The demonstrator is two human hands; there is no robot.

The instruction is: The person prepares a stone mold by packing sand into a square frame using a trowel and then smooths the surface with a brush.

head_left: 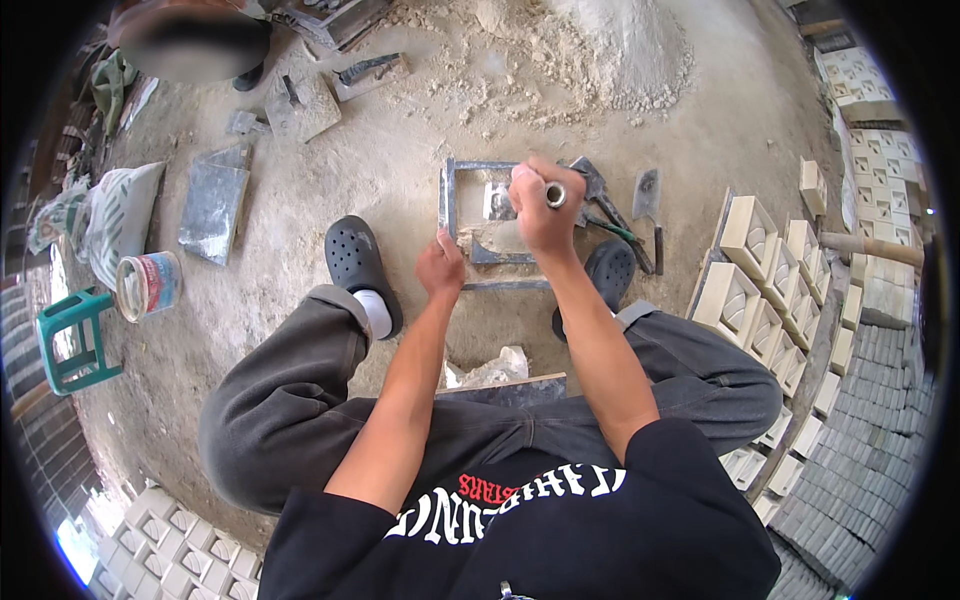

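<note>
A rectangular metal frame (449, 190) lies on the dusty floor between my feet, with flat metal pieces and pale powder inside it. My left hand (440, 266) is closed at the frame's left side, thumb on the edge. Above the frame's right part, my right hand (545, 205) is wrapped around a metal pipe (556, 194), whose round hollow end points up. The pipe's lower end is hidden by the hand. Beneath that hand a metal plate with a cut-out (496, 200) shows. Just right of the frame lie dark hand tools (600, 200) and a trowel (647, 193).
A heap of pale powder (640, 45) lies ahead. Patterned cast blocks (745, 240) stand in rows at right. On the left are a metal sheet (214, 205), a bucket (148, 286), a green stool (75, 340) and a sack (128, 215). A person (190, 45) is at far left.
</note>
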